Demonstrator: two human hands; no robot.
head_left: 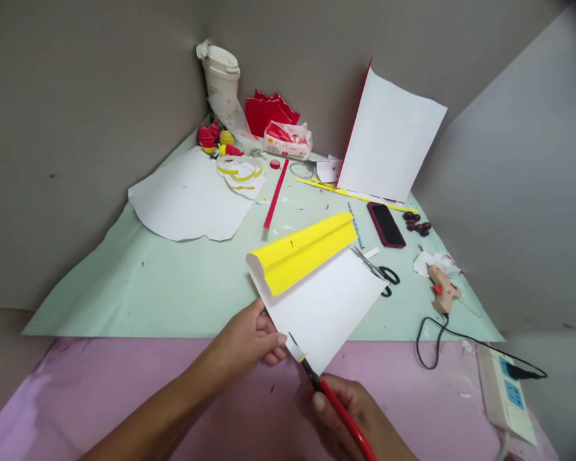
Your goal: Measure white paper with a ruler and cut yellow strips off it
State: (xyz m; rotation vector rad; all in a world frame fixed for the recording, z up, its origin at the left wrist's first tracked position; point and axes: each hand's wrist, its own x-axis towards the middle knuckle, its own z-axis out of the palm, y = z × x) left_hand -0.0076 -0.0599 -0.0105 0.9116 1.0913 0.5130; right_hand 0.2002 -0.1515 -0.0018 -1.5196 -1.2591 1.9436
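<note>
Head view: the left hand (259, 336) pinches yellow-faced paper (326, 301), the right hand (368, 413) grips a red-handled cutting tool (342, 411) at its near edge, and tautness should keep cuts straight.

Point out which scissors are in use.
The red-handled scissors, held in the right hand; the black-handled pair lies unheld on the green sheet.

Holding yel/wht sheet (326, 301) across front edge of green desk cover (182, 282) w/ L hand (256, 334), red-hndl scissors (344, 413) at sheet's nr end w/ R hand (366, 408).
</note>
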